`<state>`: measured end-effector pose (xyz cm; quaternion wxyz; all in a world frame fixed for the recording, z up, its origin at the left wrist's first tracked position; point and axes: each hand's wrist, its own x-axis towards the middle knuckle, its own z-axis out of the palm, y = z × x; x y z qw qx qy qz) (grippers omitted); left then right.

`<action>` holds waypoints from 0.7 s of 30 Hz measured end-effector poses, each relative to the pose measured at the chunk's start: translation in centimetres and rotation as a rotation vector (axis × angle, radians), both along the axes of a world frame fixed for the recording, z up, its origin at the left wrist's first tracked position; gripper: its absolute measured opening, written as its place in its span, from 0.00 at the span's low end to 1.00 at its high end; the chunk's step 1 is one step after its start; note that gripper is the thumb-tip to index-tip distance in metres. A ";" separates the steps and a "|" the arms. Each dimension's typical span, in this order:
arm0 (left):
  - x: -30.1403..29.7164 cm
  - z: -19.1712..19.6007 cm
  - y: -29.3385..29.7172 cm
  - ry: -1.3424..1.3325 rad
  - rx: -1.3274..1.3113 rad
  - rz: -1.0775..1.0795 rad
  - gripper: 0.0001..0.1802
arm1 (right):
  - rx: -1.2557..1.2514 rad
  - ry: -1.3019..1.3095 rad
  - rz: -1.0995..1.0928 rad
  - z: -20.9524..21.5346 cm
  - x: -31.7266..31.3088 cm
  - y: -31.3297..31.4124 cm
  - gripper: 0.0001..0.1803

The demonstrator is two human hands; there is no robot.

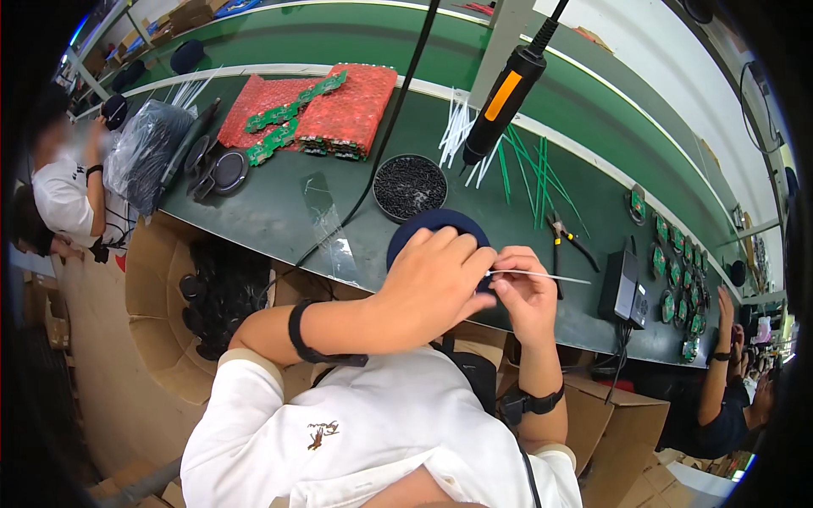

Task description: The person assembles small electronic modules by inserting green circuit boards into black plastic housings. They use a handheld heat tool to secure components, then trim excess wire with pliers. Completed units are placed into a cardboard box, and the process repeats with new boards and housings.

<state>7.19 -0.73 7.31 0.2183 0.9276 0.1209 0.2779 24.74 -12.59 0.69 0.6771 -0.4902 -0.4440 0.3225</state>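
Observation:
My left hand (436, 284) lies over a dark blue round disc-like thing (423, 222) at the near edge of the bench, its fingers curled round it. Beside it, my right hand (527, 296) pinches a thin white cable tie (555, 277), whose free end points right. The tie's other end meets the left fingers at the disc, where my hands hide most of the contact. Just beyond the disc stands a round bowl of small black parts (410, 186). Side cutters (572, 241) with black and yellow handles lie to the right.
An electric screwdriver (506, 97) hangs above the bench. White ties (456, 131) and green ties (542, 182) lie behind. Circuit boards (275, 140) rest by red bubble wrap (347, 106). A black box (622, 288) and several round boards (677, 271) are right; a carton (161, 305) stands left.

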 end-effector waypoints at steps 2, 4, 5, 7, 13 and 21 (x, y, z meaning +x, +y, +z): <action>1.0 -0.5 -0.2 0.030 0.048 0.026 0.14 | 0.038 0.038 -0.005 -0.7 -0.2 0.3 0.05; 1.4 -0.8 -0.4 0.044 0.071 0.050 0.12 | 0.013 0.109 -0.031 -1.0 -0.6 0.2 0.04; 1.4 -0.8 -0.6 0.044 0.069 0.060 0.11 | 0.000 0.146 -0.045 -1.1 -0.8 0.1 0.03; 1.6 -1.0 -0.7 0.039 0.053 0.075 0.09 | 0.010 0.149 -0.031 -1.3 -0.6 0.2 0.04; 1.1 -0.5 -0.1 0.081 -0.071 0.001 0.13 | -0.326 -0.978 -0.367 2.3 4.2 -1.7 0.29; 0.9 0.5 1.2 0.175 -0.229 -0.126 0.26 | -0.562 -1.282 -0.662 -2.2 9.3 -4.1 0.26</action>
